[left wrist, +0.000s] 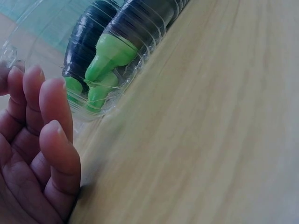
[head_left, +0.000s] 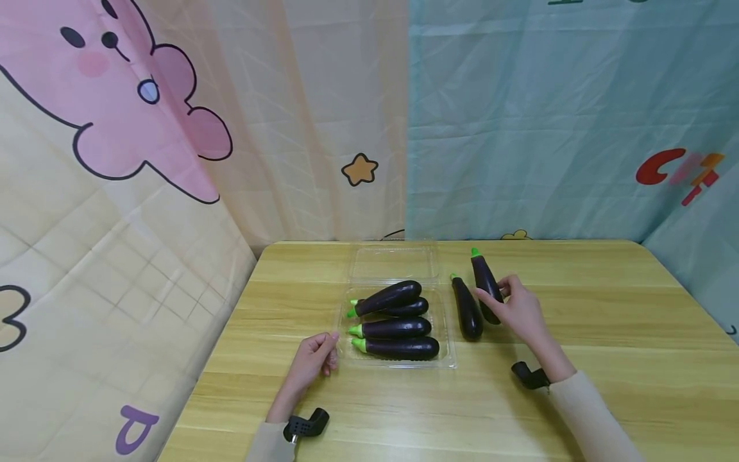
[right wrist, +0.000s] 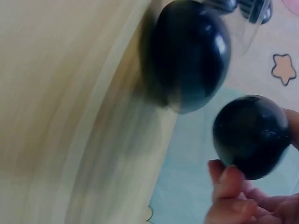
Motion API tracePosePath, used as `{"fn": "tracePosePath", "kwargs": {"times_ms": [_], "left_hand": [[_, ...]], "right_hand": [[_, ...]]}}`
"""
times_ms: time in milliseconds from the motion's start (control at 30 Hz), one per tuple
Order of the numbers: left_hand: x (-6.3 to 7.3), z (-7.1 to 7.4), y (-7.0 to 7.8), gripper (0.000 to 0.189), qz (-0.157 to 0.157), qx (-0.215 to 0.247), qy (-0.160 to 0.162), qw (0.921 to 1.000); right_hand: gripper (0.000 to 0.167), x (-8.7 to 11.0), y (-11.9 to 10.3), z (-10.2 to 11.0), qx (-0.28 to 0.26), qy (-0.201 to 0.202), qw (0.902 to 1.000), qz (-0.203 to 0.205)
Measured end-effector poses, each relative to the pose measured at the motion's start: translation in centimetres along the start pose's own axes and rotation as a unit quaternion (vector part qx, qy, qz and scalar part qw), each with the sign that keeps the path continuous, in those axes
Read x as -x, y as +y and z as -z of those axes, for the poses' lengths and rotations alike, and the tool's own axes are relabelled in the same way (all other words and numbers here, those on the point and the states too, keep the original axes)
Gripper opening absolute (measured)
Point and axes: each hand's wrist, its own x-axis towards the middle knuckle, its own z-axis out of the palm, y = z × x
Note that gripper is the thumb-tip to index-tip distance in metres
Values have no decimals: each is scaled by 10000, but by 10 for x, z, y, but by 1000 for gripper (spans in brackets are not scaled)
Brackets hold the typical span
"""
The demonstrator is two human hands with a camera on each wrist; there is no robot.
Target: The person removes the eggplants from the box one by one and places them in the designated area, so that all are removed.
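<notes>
The held eggplant [head_left: 485,277] is right of the clear box [head_left: 449,340], its fat end pinched by the right hand [head_left: 519,313]; glossy skin could slip! A swing might knock the neighbouring eggplant [head_left: 466,309]. The left hand [head_left: 312,360] pinches the box rim: one tug could roll the stacked eggplant [head_left: 392,296].

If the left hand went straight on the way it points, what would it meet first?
Probably the left side of the clear container; whether the left hand touches it is unclear.
</notes>
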Motion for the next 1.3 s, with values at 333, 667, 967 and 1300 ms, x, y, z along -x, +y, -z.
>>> {"fn": "tracePosePath", "kwargs": {"times_ms": [333, 667, 967, 1300], "left_hand": [[-1, -2, 3, 43, 65, 109, 136, 9998], [7, -18, 25, 40, -404, 159, 643, 9970], [3, -20, 26, 41, -297, 176, 721, 9968], [-5, -18, 15, 41, -150, 334, 695, 9969]], "right_hand": [[60, -3, 16, 0, 89, -775, 9967, -241], [62, -5, 24, -5, 149, -1074, 9935, -335], [60, -5, 27, -7, 282, -1351, 9898, -355], [59, -4, 26, -7, 391, -1510, 9873, -315]]}}
